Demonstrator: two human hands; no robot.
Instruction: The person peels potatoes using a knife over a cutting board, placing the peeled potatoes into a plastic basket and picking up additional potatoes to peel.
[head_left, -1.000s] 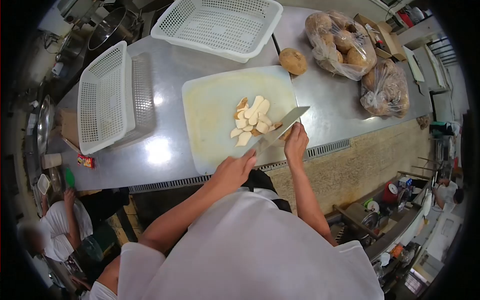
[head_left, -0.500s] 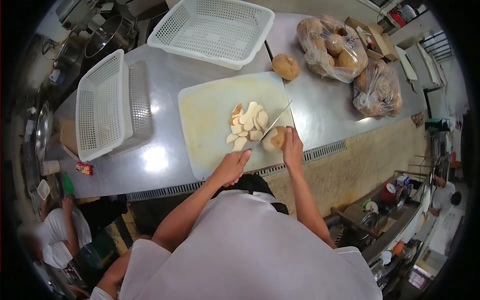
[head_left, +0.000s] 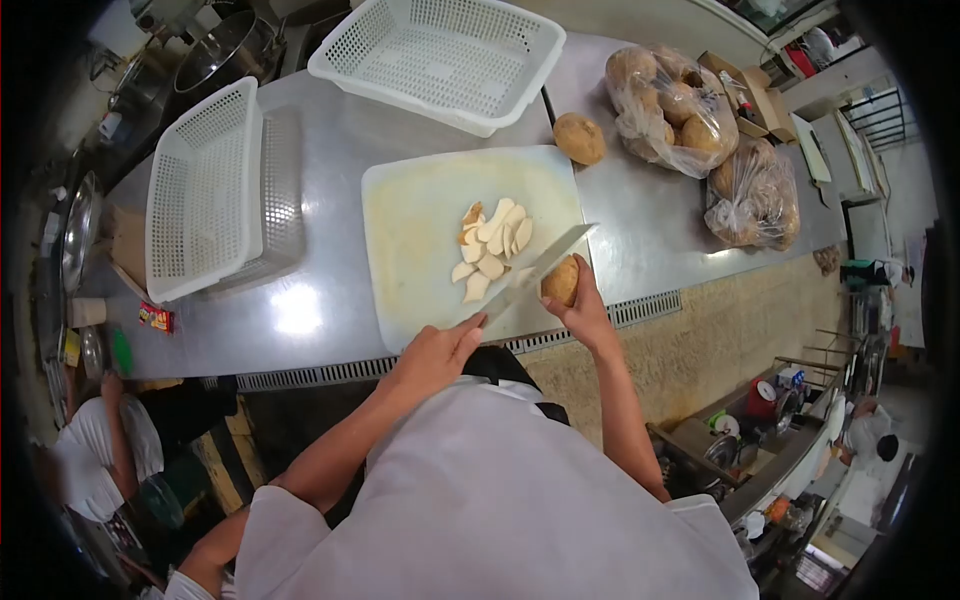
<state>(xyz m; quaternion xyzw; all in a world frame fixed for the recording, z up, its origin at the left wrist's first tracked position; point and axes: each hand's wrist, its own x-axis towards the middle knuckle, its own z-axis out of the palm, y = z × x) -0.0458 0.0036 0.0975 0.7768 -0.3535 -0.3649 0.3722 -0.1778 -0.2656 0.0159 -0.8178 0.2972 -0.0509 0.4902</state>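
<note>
My left hand [head_left: 438,355] is closed round the handle of a broad knife [head_left: 540,268], whose blade slants up to the right over the cutting board's lower right part. With my right hand [head_left: 588,312] I hold a brown, rough-skinned tuber [head_left: 561,282] beside the blade, at the board's right edge. Several pale cut pieces [head_left: 492,238], some with brown skin, lie in a heap on the white cutting board [head_left: 410,220]. A whole brown tuber [head_left: 579,139] rests on the metal table just past the board's upper right corner.
Two white perforated baskets [head_left: 440,60] [head_left: 205,190] stand behind and left of the board. Two plastic bags of tubers [head_left: 675,112] [head_left: 754,195] and an open carton [head_left: 752,95] are at the right. A person [head_left: 110,440] is at the lower left; another [head_left: 870,435] is far right.
The knife blade has turned from edge-on to showing its flat side. The held tuber, its peeled pale side visible half a second ago, now shows brown skin. The view has shifted slightly.
</note>
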